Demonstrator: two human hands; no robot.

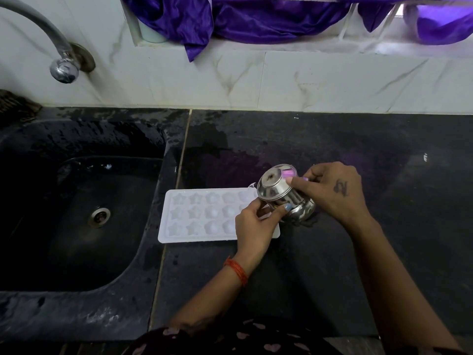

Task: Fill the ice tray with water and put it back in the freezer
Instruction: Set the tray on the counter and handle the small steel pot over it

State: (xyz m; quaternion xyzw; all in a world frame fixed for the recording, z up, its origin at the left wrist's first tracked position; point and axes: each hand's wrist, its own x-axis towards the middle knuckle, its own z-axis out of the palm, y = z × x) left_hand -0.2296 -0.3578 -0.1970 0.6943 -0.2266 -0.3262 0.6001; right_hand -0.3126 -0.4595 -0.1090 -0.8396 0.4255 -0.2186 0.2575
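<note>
A white ice tray (202,216) with star and round moulds lies flat on the black counter, just right of the sink. Over its right end a small steel pot (281,193) is tipped on its side, its base turned toward me. My right hand (332,190) grips the pot from the right, fingers curled over its top. From below and to the left, my left hand (256,224) holds the pot with the thumb on its lower side. That hand hides the tray's right-hand moulds. Whether the moulds hold water I cannot tell.
A black sink (76,213) with a steel drain (99,216) fills the left. A chrome tap (61,65) sticks out of the marble wall above it. Purple cloth (230,19) hangs over the ledge at the back. The counter (358,139) looks wet behind the tray.
</note>
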